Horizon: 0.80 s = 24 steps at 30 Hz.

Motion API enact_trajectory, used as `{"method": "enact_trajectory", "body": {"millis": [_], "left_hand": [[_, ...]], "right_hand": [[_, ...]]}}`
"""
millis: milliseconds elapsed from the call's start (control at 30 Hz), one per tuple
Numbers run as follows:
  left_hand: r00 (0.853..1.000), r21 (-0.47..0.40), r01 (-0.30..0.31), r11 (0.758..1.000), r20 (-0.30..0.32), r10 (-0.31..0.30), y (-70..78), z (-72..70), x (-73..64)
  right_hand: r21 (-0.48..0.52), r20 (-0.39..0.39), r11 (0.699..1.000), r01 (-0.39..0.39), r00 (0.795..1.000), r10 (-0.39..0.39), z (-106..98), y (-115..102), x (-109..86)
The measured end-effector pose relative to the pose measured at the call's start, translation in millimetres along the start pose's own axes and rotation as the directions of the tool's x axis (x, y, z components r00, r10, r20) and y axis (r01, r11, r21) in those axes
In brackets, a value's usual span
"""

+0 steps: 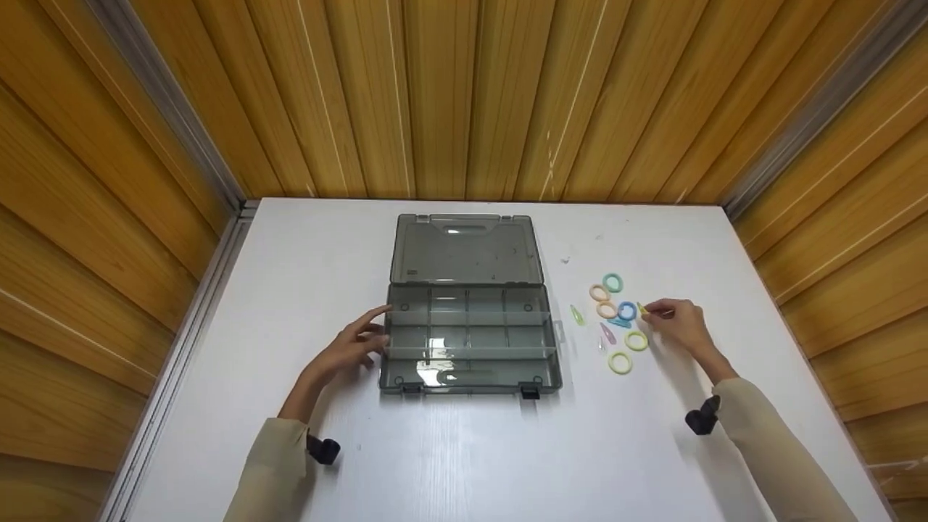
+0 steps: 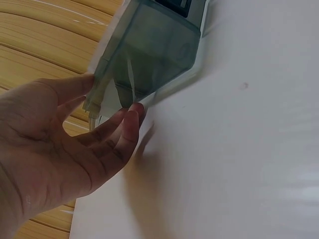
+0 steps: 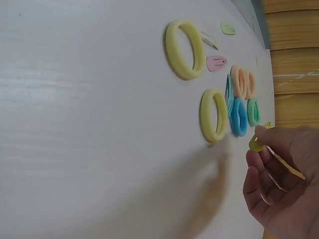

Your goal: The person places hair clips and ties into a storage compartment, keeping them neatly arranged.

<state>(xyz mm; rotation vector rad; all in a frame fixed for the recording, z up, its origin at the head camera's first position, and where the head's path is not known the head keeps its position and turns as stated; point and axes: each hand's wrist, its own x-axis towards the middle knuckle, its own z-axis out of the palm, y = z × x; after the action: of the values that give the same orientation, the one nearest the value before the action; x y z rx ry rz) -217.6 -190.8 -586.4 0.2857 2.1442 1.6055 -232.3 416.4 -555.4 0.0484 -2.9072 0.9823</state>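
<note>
Yellow-brown wood-look panelled walls [image 1: 435,101] with grey metal strips [image 1: 171,101] surround a shiny white table [image 1: 464,457].

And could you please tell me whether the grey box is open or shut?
The grey box is open: its lid is folded back, exposing the compartments.

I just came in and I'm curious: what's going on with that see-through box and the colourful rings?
A person is working with both hands. The right hand pinches a small yellow hair clip. The left hand touches the left side of the grey box, whose lid is open. More clips and the colourful rings lie on the white table, between the box and the right hand.
</note>
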Motion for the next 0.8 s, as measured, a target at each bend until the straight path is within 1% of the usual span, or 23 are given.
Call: {"method": "enact_trajectory", "body": {"millis": [133, 267, 400, 533, 600, 667, 800], "left_hand": [[1.000, -0.001, 0.000, 1.000, 0.005, 0.000, -1.0, -1.9, -1.7], [1.000, 0.003, 0.008, 1.000, -0.003, -0.008, 0.4, -0.8, -1.7], [1.000, 0.006, 0.013, 1.000, -0.006, -0.013, 0.4, -0.1, -1.4], [1.000, 0.010, 0.017, 1.000, -0.004, -0.017, 2.9, -2.5, -2.5], [1.000, 0.007, 0.012, 1.000, -0.004, -0.012, 4.2, -3.6, -2.1], [1.000, 0.009, 0.015, 1.000, -0.001, -0.015, 5.1, -4.2, -1.5], [0.999, 0.016, 0.031, 0.999, 0.016, -0.031, 5.4, -4.5, -0.9]], "right_hand": [[0.034, 0.000, 0.999, 0.014, 1.000, -0.014, 1, -10, 0.7], [0.096, 0.027, 0.995, -0.016, 1.000, 0.014, 2, -19, 0.0], [0.175, 0.069, 0.984, -0.045, 0.997, 0.033, 5, -30, 0.5], [0.254, 0.101, 0.965, -0.059, 0.994, 0.035, 9, -44, 2.6], [0.303, 0.116, 0.951, -0.068, 0.993, 0.034, 10, -50, 4.4], [0.343, 0.139, 0.935, -0.086, 0.990, 0.040, 11, -53, 5.8], [0.391, 0.171, 0.914, -0.105, 0.984, 0.040, 17, -58, 7.7]]}}
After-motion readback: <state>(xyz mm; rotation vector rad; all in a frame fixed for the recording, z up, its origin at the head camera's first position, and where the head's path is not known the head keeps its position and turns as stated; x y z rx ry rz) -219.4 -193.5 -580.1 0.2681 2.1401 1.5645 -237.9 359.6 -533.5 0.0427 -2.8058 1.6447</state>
